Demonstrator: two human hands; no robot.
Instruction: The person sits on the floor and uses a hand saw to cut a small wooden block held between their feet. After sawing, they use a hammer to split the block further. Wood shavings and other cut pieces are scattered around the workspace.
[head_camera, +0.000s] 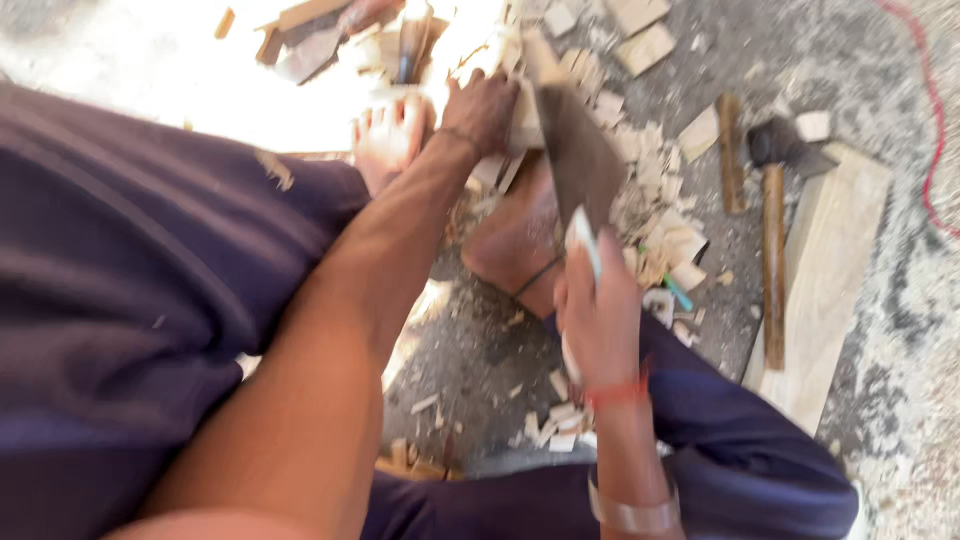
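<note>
I sit on the ground in dark purple trousers. My left hand (483, 108) reaches forward and grips a pale piece of wood (524, 112) beside my bare foot (388, 135). My right hand (598, 315) is closed on the pale handle of a broad dark blade (580, 160), an adze-like tool, whose head is raised just right of the left hand and tilted over the wood. A reddish-brown wooden block (515, 240) lies under the blade, between the hands. The frame is blurred by motion.
Pale wood chips (660, 190) litter the grey ground to the right. A hammer (773, 240) with a wooden handle lies against a long plank (835, 270). A wooden peg (731, 155) lies nearby. A red cord (932, 110) curves at the far right. Offcuts (640, 30) sit at the top.
</note>
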